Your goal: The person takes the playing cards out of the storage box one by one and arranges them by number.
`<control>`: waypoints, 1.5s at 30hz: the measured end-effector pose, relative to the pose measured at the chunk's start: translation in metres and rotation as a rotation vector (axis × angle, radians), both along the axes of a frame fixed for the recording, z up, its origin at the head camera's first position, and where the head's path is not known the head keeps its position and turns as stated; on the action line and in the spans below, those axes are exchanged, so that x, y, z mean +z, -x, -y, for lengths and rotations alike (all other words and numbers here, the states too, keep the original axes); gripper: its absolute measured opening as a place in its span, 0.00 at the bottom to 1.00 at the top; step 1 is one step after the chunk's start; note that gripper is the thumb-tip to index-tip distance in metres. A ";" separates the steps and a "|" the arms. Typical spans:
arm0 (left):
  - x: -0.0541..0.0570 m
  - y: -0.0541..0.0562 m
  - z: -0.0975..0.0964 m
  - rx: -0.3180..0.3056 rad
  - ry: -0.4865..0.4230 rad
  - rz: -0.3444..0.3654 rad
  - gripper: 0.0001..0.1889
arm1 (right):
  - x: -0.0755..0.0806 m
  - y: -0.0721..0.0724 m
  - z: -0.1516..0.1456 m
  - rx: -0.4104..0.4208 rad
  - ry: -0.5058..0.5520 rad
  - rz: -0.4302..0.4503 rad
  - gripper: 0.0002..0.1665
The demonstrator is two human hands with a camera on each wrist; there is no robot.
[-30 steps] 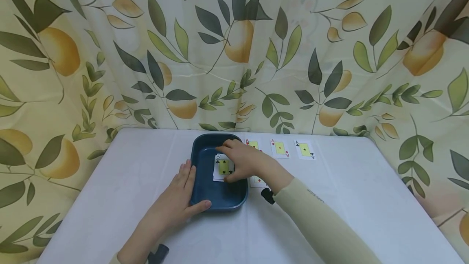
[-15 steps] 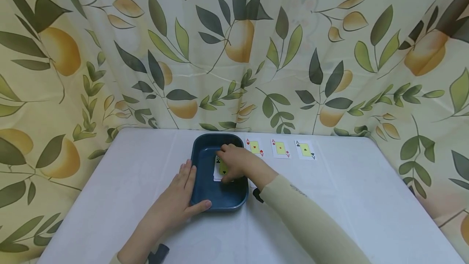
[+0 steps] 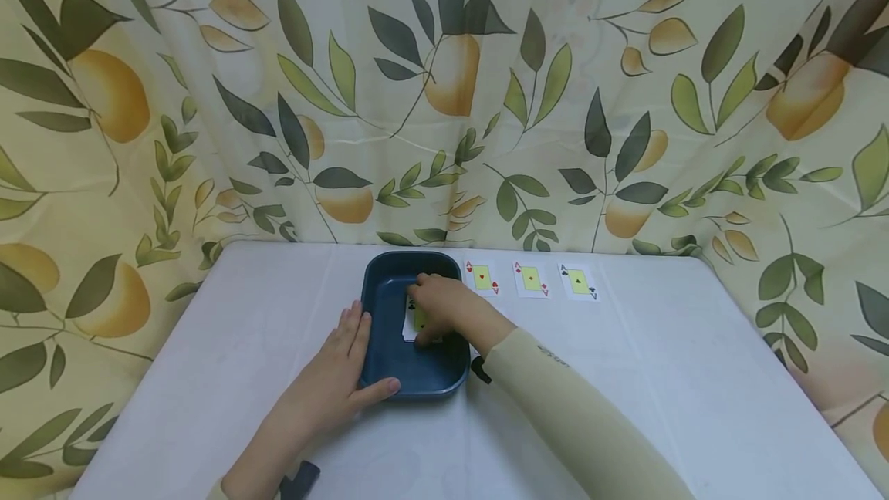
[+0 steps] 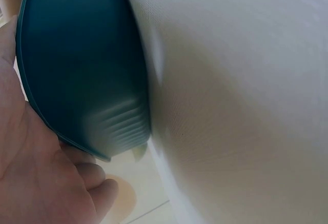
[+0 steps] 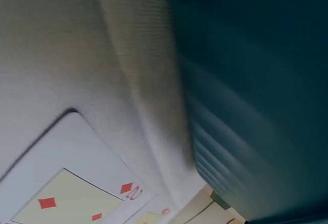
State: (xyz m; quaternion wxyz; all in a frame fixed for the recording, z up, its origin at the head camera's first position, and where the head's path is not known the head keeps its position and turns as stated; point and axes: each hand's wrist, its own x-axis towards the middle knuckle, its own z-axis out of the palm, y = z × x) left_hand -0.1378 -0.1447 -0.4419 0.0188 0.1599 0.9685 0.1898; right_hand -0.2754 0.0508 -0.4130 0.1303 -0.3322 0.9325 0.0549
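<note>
A dark blue tray (image 3: 410, 380) stands on the table with a small stack of playing cards (image 3: 409, 330) inside. The top card is black-suited with a yellow centre, partly covered by my right hand (image 3: 451, 307). That hand reaches in over the right rim, thumb and fingertips bent down at opposite ends of the card, pinching it. My left hand (image 3: 336, 373) rests along the tray's left side, fingers straight on the rim and thumb on the near rim. In the right wrist view, a diamond card (image 5: 92, 152) lies beside the tray wall; my right arm mostly hides it from the head.
Right of the tray lie the ace of hearts (image 3: 481, 278), ace of diamonds (image 3: 532, 280) and ace of clubs (image 3: 578, 282) in a row. A white cloth covers the table (image 3: 667, 376). Behind it hangs a fruit-patterned curtain (image 3: 486, 99).
My right hand has moved slightly left and lowered onto the card stack, covering more of the top card. My left hand and the tray have stayed in place.
</note>
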 end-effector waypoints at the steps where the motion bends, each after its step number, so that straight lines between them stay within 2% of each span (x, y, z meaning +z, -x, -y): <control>1: 0.001 0.000 0.000 0.000 -0.001 0.002 0.58 | 0.000 0.000 0.000 0.001 0.005 -0.001 0.51; 19: -0.001 0.003 -0.002 0.001 0.000 0.032 0.58 | -0.006 -0.006 0.000 -0.010 0.052 0.058 0.51; 30: 0.001 0.002 -0.001 0.005 0.002 0.028 0.59 | -0.002 -0.005 -0.006 0.016 0.185 0.085 0.52; 37: -0.001 0.002 0.000 0.001 0.004 0.013 0.59 | 0.005 -0.002 -0.010 0.025 0.282 0.136 0.50; 45: -0.002 0.001 0.000 -0.009 -0.002 -0.006 0.58 | 0.018 -0.006 -0.019 0.028 0.309 0.148 0.54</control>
